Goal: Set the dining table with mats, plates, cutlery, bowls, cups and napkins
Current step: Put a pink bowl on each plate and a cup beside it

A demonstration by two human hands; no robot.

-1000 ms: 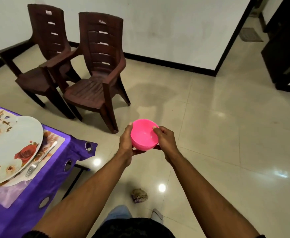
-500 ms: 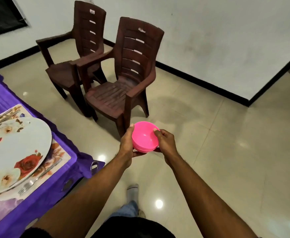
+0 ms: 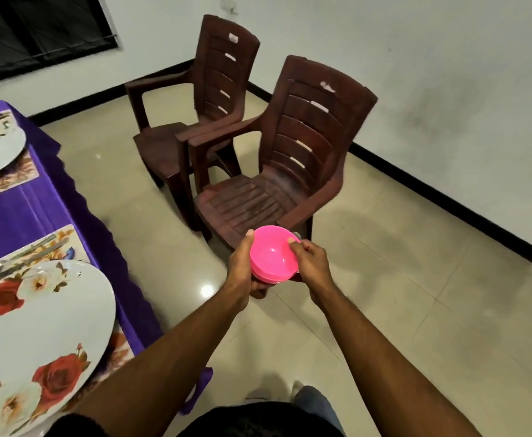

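Pink bowls [image 3: 273, 254], seemingly stacked, mouth up, tilted toward camera; left hand [image 3: 243, 269], right hand [image 3: 313, 261] fingers grasping rim.

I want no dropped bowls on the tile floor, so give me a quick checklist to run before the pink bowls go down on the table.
1. Left hand holds the pink bowls from the side and beneath: ok.
2. Right hand pinches the rim, thumb inside: ok.
3. Bowls nested squarely: ok, a second rim shows just under the top one.
4. How many bowls are stacked: cannot tell.
5. Near plate and placemat already laid on the purple table: ok.
6. Bowls over the table: not ok, they are over the floor beside the brown chair.
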